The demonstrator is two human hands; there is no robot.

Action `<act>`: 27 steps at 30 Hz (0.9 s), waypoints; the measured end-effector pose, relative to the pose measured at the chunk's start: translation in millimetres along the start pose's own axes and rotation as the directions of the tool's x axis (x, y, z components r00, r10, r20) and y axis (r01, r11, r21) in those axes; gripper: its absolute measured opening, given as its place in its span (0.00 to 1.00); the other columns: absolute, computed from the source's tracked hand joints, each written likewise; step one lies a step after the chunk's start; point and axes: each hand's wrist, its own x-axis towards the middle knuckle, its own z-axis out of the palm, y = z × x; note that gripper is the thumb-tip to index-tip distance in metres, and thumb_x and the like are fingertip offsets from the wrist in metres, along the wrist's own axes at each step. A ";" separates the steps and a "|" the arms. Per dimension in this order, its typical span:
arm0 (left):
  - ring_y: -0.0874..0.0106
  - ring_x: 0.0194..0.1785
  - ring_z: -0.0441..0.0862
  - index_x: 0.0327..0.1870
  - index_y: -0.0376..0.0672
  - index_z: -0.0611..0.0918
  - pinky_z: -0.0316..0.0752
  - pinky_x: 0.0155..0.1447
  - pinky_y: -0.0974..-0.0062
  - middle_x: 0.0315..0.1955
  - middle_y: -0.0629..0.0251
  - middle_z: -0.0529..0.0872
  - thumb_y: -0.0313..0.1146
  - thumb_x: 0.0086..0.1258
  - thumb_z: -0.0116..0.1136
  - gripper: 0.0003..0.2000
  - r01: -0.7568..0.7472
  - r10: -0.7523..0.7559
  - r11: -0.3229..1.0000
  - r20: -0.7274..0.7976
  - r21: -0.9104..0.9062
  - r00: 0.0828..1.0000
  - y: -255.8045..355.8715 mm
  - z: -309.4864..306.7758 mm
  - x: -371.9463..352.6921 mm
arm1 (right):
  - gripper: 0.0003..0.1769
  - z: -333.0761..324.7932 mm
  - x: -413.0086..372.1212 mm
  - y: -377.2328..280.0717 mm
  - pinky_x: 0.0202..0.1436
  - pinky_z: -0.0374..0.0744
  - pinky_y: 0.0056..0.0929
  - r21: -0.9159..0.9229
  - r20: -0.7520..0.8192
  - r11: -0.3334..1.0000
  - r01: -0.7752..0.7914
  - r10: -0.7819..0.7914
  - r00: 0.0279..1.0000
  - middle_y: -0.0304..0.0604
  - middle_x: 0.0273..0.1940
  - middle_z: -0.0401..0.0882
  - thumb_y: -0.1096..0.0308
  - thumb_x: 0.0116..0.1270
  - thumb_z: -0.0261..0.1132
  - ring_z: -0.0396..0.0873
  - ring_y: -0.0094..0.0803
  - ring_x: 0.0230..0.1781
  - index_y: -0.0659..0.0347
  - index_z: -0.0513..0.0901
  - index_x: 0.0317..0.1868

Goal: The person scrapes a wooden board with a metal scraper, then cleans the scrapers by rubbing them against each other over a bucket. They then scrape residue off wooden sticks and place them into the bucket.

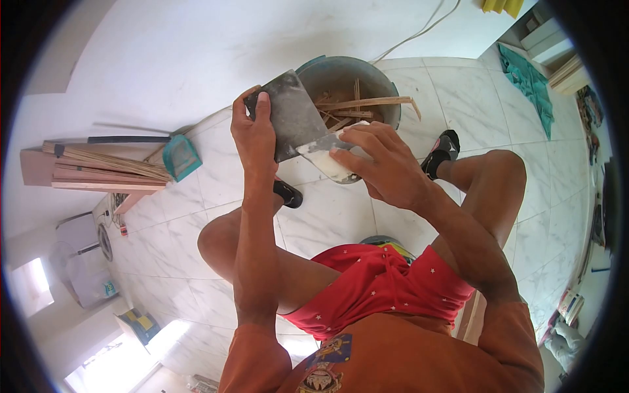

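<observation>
My left hand (255, 134) is closed on the edge of a flat dark grey plate (293, 111), its thumb lying over the dusty face. A putty knife (321, 145) is gripped in my right hand (386, 157), and white putty (334, 165) coats part of its blade. The blade overlaps the plate's lower right corner in this view. My right fingers curl over the knife and hide its handle. Just beyond both hands stands a round grey-green tub (386, 77) with wood scraps (357, 103) inside.
Wood strips (108, 171) and a teal dustpan (182, 157) lie on the left by the wall. A teal cloth (529, 84) is spread on the tiled floor (406, 203) at the far right. A fan (69, 262) stands at the lower left. My knees flank the work area.
</observation>
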 end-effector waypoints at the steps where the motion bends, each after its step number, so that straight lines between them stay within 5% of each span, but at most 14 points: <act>1: 0.77 0.42 0.80 0.56 0.39 0.80 0.76 0.46 0.78 0.42 0.65 0.85 0.38 0.78 0.59 0.14 -0.021 0.020 1.000 0.006 0.019 1.000 3.4 1.0 -2.1 | 0.34 3.7 -1.9 1.5 0.61 0.74 0.47 -0.009 0.021 1.000 -0.010 0.010 1.000 0.44 0.54 0.77 0.83 0.46 0.68 0.76 0.47 0.57 0.55 0.81 0.58; 7: 0.78 0.39 0.77 0.55 0.38 0.80 0.73 0.45 0.79 0.38 0.67 0.85 0.37 0.77 0.59 0.14 -0.199 0.179 0.934 0.093 0.296 0.979 15.7 -1.8 -10.9 | 0.27 17.0 -1.7 13.8 0.65 0.72 0.42 -0.025 0.117 0.997 -0.079 0.081 0.990 0.41 0.54 0.79 0.80 0.52 0.69 0.76 0.40 0.59 0.56 0.82 0.56; 10: 0.78 0.39 0.76 0.54 0.38 0.81 0.73 0.46 0.76 0.37 0.66 0.84 0.36 0.76 0.60 0.13 -0.209 0.192 0.935 0.088 0.287 0.977 11.7 -6.3 -10.7 | 0.26 27.3 -5.9 18.0 0.65 0.72 0.43 -0.045 0.071 0.998 -0.045 0.048 0.996 0.41 0.54 0.80 0.80 0.53 0.68 0.77 0.39 0.57 0.56 0.82 0.55; 13: 0.77 0.40 0.75 0.53 0.38 0.81 0.73 0.48 0.75 0.36 0.65 0.83 0.37 0.76 0.59 0.13 -0.066 0.038 0.964 0.113 0.256 0.993 7.2 -9.9 -14.6 | 0.27 44.2 -14.6 32.0 0.63 0.73 0.44 -0.119 0.010 0.989 -0.087 0.089 0.996 0.42 0.55 0.80 0.81 0.54 0.67 0.78 0.41 0.57 0.56 0.81 0.56; 16: 0.76 0.38 0.75 0.53 0.38 0.81 0.73 0.47 0.76 0.36 0.65 0.83 0.37 0.76 0.58 0.13 -0.118 0.054 0.925 0.182 0.361 0.982 5.3 -6.1 -33.0 | 0.32 47.2 -10.7 59.6 0.62 0.76 0.47 -0.058 -0.091 0.958 -0.283 0.277 0.957 0.46 0.54 0.79 0.85 0.53 0.64 0.77 0.50 0.57 0.57 0.78 0.61; 24: 0.76 0.37 0.75 0.54 0.38 0.81 0.72 0.45 0.76 0.34 0.66 0.82 0.37 0.76 0.58 0.13 -0.081 0.027 0.936 0.161 0.342 0.987 10.3 -9.4 -34.9 | 0.29 32.4 -7.2 31.3 0.63 0.74 0.45 -0.080 -0.030 0.989 -0.122 0.120 0.992 0.45 0.53 0.79 0.80 0.55 0.65 0.78 0.48 0.56 0.55 0.78 0.60; 27: 0.77 0.35 0.74 0.53 0.39 0.81 0.71 0.42 0.77 0.33 0.67 0.82 0.36 0.76 0.59 0.12 -0.116 0.033 0.940 0.252 0.320 0.967 7.3 -5.7 -42.6 | 0.24 39.5 -9.8 48.4 0.58 0.77 0.42 -0.178 -0.059 0.953 -0.245 0.238 0.970 0.44 0.52 0.80 0.79 0.60 0.65 0.79 0.46 0.54 0.55 0.79 0.59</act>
